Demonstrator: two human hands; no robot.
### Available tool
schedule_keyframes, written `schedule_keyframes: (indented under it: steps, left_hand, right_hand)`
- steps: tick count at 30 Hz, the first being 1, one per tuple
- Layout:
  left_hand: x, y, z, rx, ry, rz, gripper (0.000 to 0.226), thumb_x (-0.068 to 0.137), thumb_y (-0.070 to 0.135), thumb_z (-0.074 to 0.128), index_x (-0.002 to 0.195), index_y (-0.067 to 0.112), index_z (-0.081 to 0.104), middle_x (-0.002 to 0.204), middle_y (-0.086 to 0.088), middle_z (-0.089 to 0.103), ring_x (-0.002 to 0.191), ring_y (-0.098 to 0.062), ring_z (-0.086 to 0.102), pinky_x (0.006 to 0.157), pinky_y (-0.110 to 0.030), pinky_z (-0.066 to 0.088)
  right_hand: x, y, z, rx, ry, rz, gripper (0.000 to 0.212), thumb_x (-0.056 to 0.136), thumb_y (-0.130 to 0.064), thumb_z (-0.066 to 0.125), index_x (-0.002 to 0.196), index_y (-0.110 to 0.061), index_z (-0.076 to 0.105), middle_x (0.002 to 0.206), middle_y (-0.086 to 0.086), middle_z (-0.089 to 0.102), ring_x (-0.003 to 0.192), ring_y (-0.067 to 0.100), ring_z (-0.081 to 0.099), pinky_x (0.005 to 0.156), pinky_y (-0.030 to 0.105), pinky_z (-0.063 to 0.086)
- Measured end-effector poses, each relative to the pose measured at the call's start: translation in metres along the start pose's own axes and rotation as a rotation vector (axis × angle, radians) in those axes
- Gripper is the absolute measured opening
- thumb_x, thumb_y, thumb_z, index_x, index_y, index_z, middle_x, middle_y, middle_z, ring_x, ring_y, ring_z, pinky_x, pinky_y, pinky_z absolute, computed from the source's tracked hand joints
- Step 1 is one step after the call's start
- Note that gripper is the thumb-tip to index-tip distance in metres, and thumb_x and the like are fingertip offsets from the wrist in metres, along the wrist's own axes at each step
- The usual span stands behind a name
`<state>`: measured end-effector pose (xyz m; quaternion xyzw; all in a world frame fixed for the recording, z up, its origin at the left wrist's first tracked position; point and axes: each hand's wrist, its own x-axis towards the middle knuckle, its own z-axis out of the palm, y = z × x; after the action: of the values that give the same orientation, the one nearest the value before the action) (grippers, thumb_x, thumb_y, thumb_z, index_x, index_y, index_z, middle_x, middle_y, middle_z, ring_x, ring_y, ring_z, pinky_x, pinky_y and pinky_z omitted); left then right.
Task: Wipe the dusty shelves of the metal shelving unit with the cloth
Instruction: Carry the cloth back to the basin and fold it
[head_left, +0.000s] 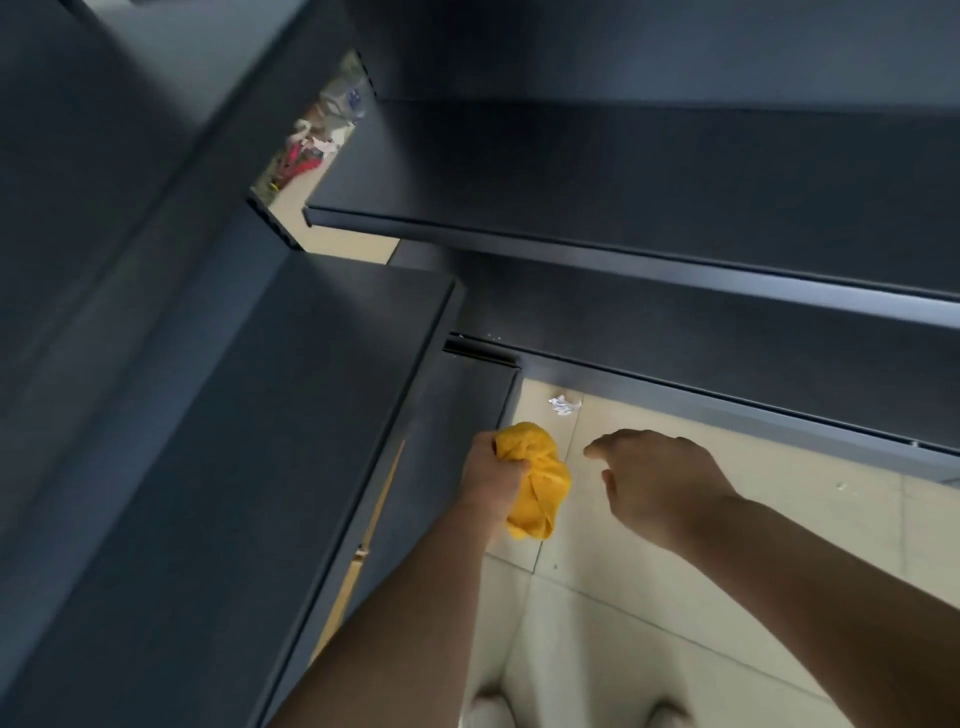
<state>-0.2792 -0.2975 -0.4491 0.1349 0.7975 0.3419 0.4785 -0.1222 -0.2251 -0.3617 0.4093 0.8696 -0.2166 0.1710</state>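
Head view: the left grip (493, 480) clutches the bunched yellow cloth (537, 486) above the floor (675, 597), just beside the low shelf (260, 441) but off it. The right grip (657, 483) hangs loose, holding nothing. Dust is too faint to judge, so wiping seems unfinished, perhaps not begun.

Left hand (491, 480) grips yellow cloth (537, 486); right hand (657, 480) open beside.

I see the yellow cloth (540, 483) bunched in the left hand (491, 480), just beside a shelf edge of the dark grey metal shelving unit (260, 415). Its 2 runs of shelves meet at a corner.
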Motion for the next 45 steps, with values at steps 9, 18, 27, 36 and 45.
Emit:
schedule_keyframes:
  steps: [9,18,27,36,45]
  left_hand:
    - [-0.164,0.102,-0.071,-0.159,-0.160,0.042,0.047,0.073,-0.020,0.042,0.104,0.010,0.060,0.104,-0.017,0.063,0.096,-0.033,0.061,0.082,-0.043,0.052]
    - [-0.324,0.157,-0.156,-0.173,-0.106,0.250,0.053,0.076,-0.018,0.045,0.112,0.016,0.063,0.115,-0.016,0.065,0.112,-0.032,0.062,0.092,-0.047,0.052]
    - [-0.457,0.186,-0.223,-0.102,0.073,0.429,0.055,0.067,0.007,0.066,0.118,0.022,0.054,0.120,-0.006,0.063,0.111,-0.026,0.062,0.093,-0.048,0.054]
    - [-0.546,0.173,-0.272,-0.003,0.426,0.599,0.032,0.087,0.018,0.068,0.118,0.018,0.057,0.111,-0.002,0.064,0.097,-0.017,0.062,0.077,-0.028,0.053]
    - [-0.601,0.170,-0.300,0.035,0.391,0.608,0.044,0.082,0.022,0.076,0.121,0.022,0.056,0.116,-0.001,0.061,0.106,-0.021,0.060,0.090,-0.041,0.054]
  right_hand:
    - [-0.100,-0.047,-0.101,-0.037,0.087,-0.023,0.042,0.092,-0.015,0.044,0.132,-0.028,0.050,0.125,0.000,0.059,0.113,0.023,0.058,0.087,0.032,0.044]
    - [-0.191,-0.096,-0.209,0.041,0.253,-0.176,0.053,0.092,-0.017,0.052,0.143,-0.022,0.038,0.142,0.005,0.048,0.128,0.028,0.046,0.100,0.040,0.043]
    - [-0.277,-0.188,-0.257,0.186,0.383,-0.509,0.045,0.091,-0.014,0.044,0.134,-0.024,0.049,0.119,0.004,0.062,0.110,0.029,0.057,0.089,0.045,0.050]
    - [-0.364,-0.245,-0.271,0.175,0.383,-0.560,0.082,0.089,-0.035,0.057,0.153,-0.031,0.004,0.152,-0.003,0.035,0.136,0.024,0.034,0.107,0.051,0.033]
    - [-0.392,-0.283,-0.274,0.229,0.541,-0.649,0.056,0.084,-0.041,0.063,0.132,-0.029,0.038,0.111,-0.003,0.064,0.104,0.023,0.061,0.090,0.050,0.048]
